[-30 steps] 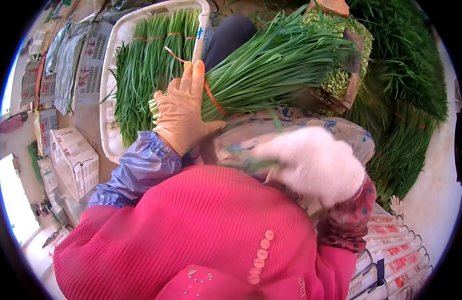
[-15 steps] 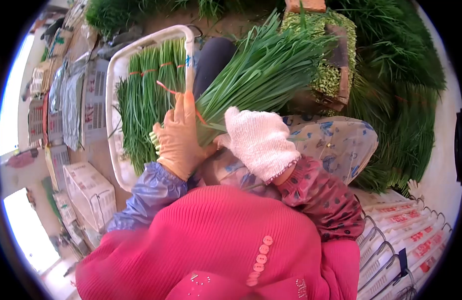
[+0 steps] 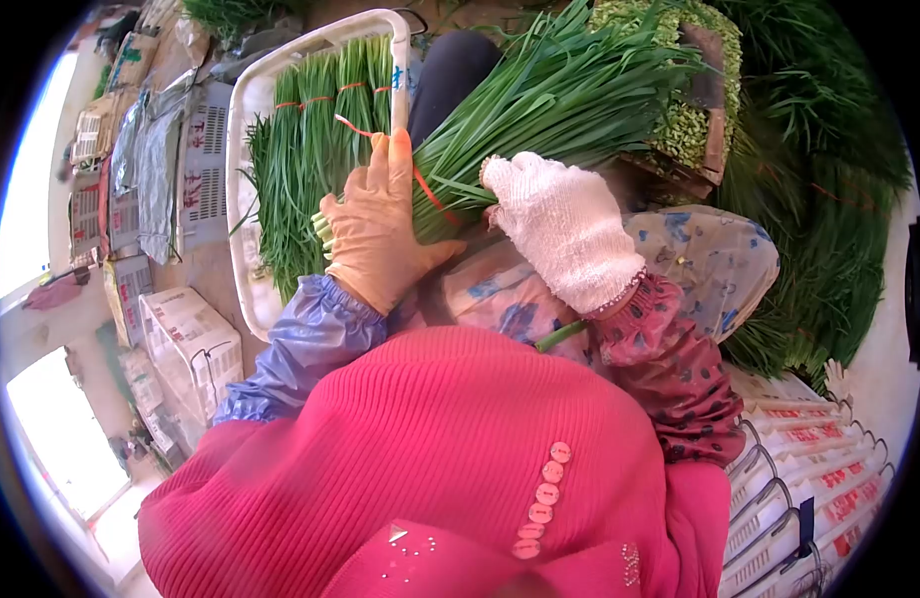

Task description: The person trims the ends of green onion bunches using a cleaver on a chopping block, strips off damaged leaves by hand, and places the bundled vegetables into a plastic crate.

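Note:
A thick bundle of long green stalks [image 3: 549, 110] lies slanted across my lap, with a red band [image 3: 435, 197] around it near the cut ends. My left hand [image 3: 380, 224], in an orange-tan glove, lies over the bundle's lower end with its fingers stretched out and the thumb apart. Against the bundle's near side, my right hand [image 3: 564, 224], in a white knit glove, has its fingers closed at some leaves beside the band. To the left, a white crate [image 3: 239, 189] holds several banded bundles [image 3: 330, 149].
A block of pale cut stalks [image 3: 694, 100] with a brown edge stands at the upper right. Dark green piles [image 3: 828, 229] lie beyond it. White slatted crates [image 3: 798, 478] are at the lower right, and a white box [image 3: 191, 344] sits at the left.
My right hand has come from a blurred position lower right to the bundle, and its fingers have closed at the leaves. My left hand has stayed on the bundle while the view shifted.

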Motion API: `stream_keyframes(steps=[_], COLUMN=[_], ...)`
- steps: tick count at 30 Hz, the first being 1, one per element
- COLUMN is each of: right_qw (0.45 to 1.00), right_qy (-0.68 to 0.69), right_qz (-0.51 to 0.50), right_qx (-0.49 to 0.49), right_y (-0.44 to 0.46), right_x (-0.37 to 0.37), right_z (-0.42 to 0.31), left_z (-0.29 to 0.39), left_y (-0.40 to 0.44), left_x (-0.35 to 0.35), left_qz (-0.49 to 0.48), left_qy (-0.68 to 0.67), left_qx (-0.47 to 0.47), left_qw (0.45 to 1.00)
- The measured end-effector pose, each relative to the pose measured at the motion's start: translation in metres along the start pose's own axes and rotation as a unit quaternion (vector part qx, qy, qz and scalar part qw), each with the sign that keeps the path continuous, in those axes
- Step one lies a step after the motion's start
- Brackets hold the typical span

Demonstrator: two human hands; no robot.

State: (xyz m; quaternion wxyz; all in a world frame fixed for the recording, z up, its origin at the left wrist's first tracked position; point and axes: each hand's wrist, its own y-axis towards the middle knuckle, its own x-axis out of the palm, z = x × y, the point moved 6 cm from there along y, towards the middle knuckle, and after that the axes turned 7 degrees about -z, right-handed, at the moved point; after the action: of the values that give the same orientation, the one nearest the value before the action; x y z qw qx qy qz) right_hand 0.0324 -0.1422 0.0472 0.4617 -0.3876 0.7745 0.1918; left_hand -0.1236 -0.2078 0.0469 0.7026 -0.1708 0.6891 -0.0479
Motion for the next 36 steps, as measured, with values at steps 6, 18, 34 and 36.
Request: stream_keyframes(steps=[6, 18, 34, 36], right_qw=[0.989, 0.954, 0.974, 0.972], right_qy=[-0.004, 0.212, 0.050, 0.036], right_qz=[-0.126, -0.173, -0.200, -0.209], right_qx=[0.079, -0.123, 0.089, 0.096], right_y=[0.007, -0.019, 0.027, 0.036], right_x=[0.002, -0.016, 0.016, 0.028], right_z=[-0.014, 0.001, -0.030, -0.034], left_z=[0.005, -0.009, -0.007, -0.009], left_y=[-0.002, 0.000, 0.002, 0.002], left_x=[-0.004, 0.004, 0.010, 0.013], left_qz=[0.018, 0.029, 0.054, 0.054], left_qy=[0.015, -0.003, 0.020, 0.024], left_qx=[-0.001, 0.025, 0.009, 0.009], left_qw=[1.000, 0.999, 0.998, 0.998])
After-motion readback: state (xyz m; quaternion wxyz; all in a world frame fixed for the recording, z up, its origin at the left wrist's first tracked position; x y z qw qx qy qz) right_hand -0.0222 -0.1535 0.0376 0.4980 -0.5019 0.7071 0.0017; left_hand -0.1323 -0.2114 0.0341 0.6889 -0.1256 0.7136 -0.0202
